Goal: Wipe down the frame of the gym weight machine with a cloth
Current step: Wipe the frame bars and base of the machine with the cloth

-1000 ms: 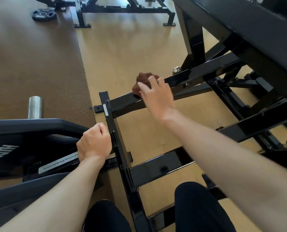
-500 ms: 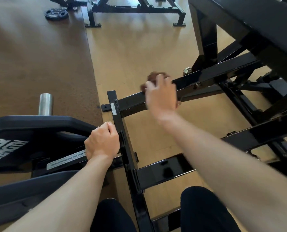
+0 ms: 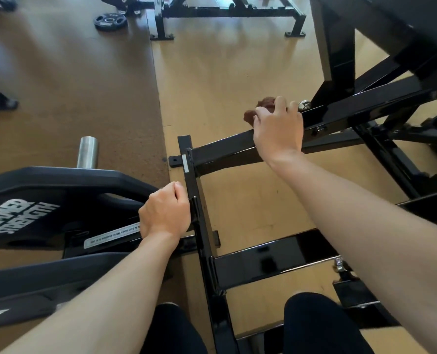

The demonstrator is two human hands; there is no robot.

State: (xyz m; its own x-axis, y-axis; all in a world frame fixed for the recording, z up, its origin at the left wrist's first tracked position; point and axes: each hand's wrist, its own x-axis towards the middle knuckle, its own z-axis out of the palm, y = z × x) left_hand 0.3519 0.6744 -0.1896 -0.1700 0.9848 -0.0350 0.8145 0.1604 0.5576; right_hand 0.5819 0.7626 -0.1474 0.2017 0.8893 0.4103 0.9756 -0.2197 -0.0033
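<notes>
The black steel frame (image 3: 222,149) of the weight machine runs across the middle, with a long rail toward me and cross bars to the right. My right hand (image 3: 278,129) presses a brown cloth (image 3: 262,108) onto the upper cross bar, fingers curled over the cloth and bar. Most of the cloth is hidden under that hand. My left hand (image 3: 165,213) grips the long rail (image 3: 202,233) near its middle, knuckles up.
A black weight plate with white lettering (image 3: 33,208) hangs on a steel peg (image 3: 87,152) at the left. A loose plate (image 3: 110,21) lies on the far floor. Another black frame (image 3: 227,14) stands at the back. My knees (image 3: 319,325) are at the bottom.
My right hand has slid the cloth to the right along the cross bar, toward the bolt and upright. My left hand keeps its grip on the rail.
</notes>
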